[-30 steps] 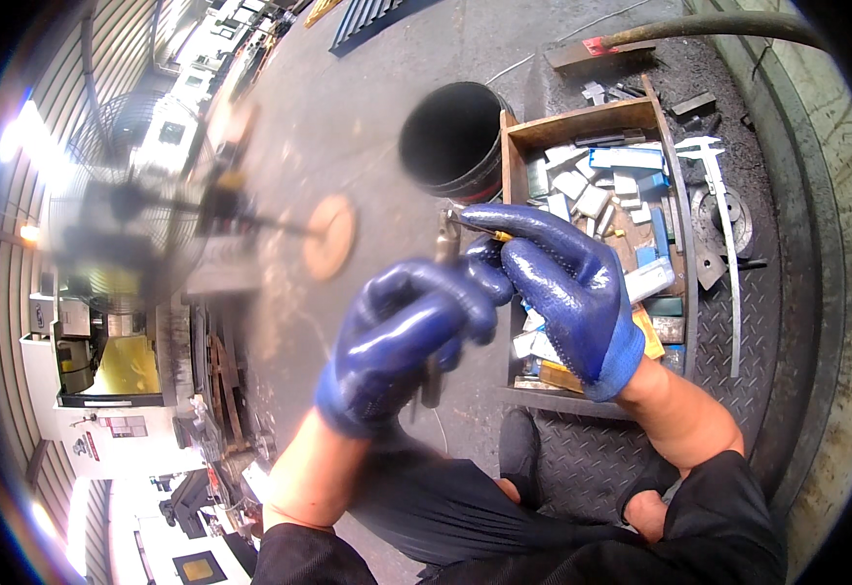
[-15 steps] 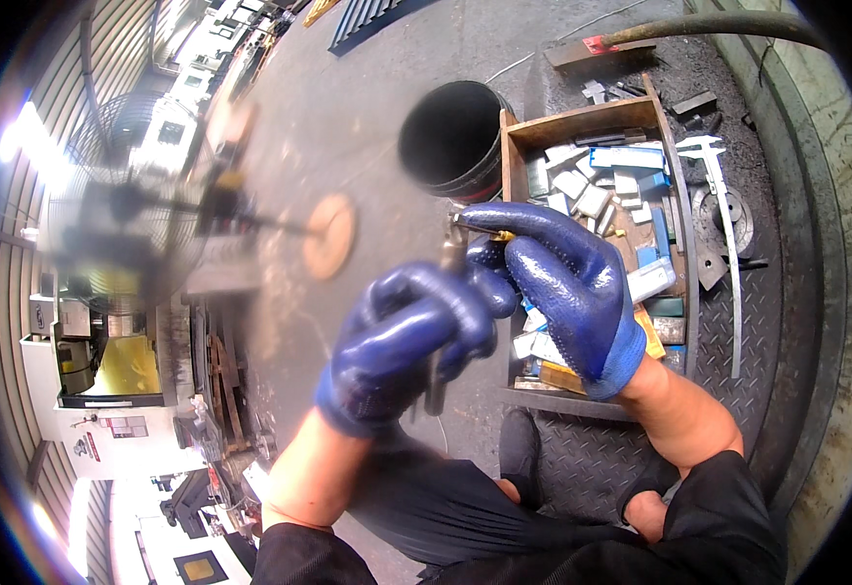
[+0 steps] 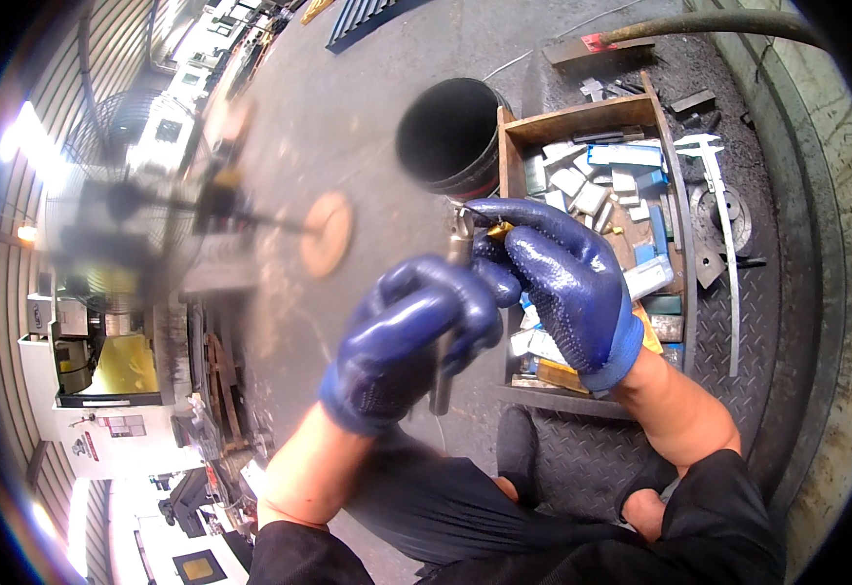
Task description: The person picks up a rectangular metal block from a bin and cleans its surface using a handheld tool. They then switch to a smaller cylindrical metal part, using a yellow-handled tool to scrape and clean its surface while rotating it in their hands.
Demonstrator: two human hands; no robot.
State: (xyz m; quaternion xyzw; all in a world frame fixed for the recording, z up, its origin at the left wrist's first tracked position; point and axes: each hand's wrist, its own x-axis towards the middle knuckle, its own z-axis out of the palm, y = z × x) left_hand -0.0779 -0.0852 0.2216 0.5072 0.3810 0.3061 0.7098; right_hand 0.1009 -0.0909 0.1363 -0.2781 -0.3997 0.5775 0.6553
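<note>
My left hand (image 3: 406,336), in a blue coated glove, is closed around a slim round metal tool shank (image 3: 460,244). Its notched head sticks out above the fist and the lower end shows below. My right hand (image 3: 577,283), gloved alike, pinches a small gold-coloured piece (image 3: 501,230) between thumb and fingers, close beside the head of the shank. The right forefinger reaches over to that head. Whether the small piece touches the shank is hidden by the fingers.
Beyond my hands stands a wooden box (image 3: 582,121) of small cases and blocks. A black bucket (image 3: 450,136) stands on its left, a large caliper (image 3: 733,253) on its right. A blurred fan (image 3: 119,210) and a round wooden disc (image 3: 329,235) are at left.
The tool shank has shifted slightly right and looks sharper. My right hand has moved a little up and left, and the gold-coloured piece shows more between its fingers.
</note>
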